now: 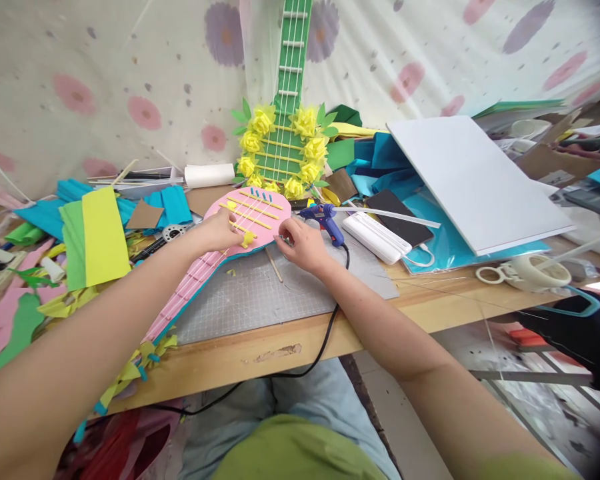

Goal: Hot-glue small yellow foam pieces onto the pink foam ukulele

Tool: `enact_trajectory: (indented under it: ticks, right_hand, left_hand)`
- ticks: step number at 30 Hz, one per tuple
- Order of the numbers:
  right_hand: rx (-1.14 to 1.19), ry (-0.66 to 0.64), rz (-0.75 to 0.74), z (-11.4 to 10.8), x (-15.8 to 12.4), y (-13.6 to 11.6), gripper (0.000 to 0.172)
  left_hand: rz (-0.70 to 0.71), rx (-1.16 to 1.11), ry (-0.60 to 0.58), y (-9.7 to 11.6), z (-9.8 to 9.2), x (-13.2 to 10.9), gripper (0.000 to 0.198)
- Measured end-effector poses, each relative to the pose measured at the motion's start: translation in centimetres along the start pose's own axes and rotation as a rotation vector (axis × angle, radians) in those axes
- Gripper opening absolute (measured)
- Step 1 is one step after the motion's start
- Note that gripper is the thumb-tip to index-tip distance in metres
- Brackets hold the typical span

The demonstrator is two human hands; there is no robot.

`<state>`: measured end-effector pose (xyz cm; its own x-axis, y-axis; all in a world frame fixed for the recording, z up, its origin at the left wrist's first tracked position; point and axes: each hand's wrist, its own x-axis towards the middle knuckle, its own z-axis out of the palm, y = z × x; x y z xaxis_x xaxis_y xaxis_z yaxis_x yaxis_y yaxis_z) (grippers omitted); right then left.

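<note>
A pink paper guitar (pixel 260 227) with yellow bars, white strings and blue pegs lies slanted on the grey cutting mat (pixel 260 293), its neck towards me. My left hand (pixel 214 233) is over its body, fingers curled down on the strings; whatever they pinch is hidden. Right by those fingertips is a small yellow paper piece (pixel 249 238). At the guitar's right edge my right hand (pixel 303 245) is closed in a pinch, around something too small to make out. A blue glue gun (pixel 325 219) lies just behind my right hand.
A green guitar with yellow flowers (pixel 283 143) stands against the curtain. Paper scraps (pixel 105 233) crowd the left. To the right are a white power strip (pixel 377 237), a white board (pixel 475 180) and a cream cup (pixel 537 272). A black cord (pixel 330 327) hangs over the table edge.
</note>
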<state>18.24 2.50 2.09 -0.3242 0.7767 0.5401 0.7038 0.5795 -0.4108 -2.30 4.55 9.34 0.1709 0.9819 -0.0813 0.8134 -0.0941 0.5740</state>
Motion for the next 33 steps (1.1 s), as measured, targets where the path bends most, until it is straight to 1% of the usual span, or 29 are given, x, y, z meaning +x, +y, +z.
enact_trajectory:
  ticks: [2,4,6,9,11,12,15,22,27,33]
  right_hand:
    - [0.005,-0.004,-0.004,0.0,-0.1,0.1,0.012]
    - [0.01,-0.009,-0.009,0.0,-0.1,0.0,0.012]
    - [0.014,-0.01,-0.01,0.0,-0.1,0.0,0.012]
    - [0.015,-0.006,-0.008,0.1,-0.1,0.0,0.012]
    - [0.016,-0.005,-0.006,0.1,-0.1,0.0,0.012]
    - [0.017,-0.004,-0.005,0.1,-0.1,0.0,0.012]
    - [0.02,-0.002,-0.004,0.1,-0.1,0.0,0.011]
    - [0.037,-0.007,0.006,0.0,-0.1,-0.1,0.011]
    - [0.044,-0.018,0.008,0.0,-0.1,-0.1,0.01]
    - [0.046,-0.036,0.008,0.0,-0.1,-0.2,0.011]
  left_hand:
    - [0.066,0.107,-0.018,-0.4,0.0,0.0,0.061]
    - [0.163,0.2,-0.041,-0.8,-0.1,-0.1,0.059]
    - [0.285,0.307,-0.014,-1.2,-0.2,-0.3,0.05]
    - [0.512,0.483,0.063,-1.7,-0.2,-0.5,0.032]
    - [0.623,0.548,0.092,-2.0,-0.1,-0.7,0.025]
    - [0.646,0.566,0.099,-2.1,-0.1,-0.7,0.023]
    - [0.652,0.597,0.117,-2.2,0.2,-0.7,0.023]
    - [0.716,0.616,0.076,-1.5,0.7,-0.8,0.012]
    - [0.744,0.611,0.072,-1.6,0.7,-0.7,0.013]
    - [0.802,0.688,0.071,-2.4,0.9,-0.3,0.017]
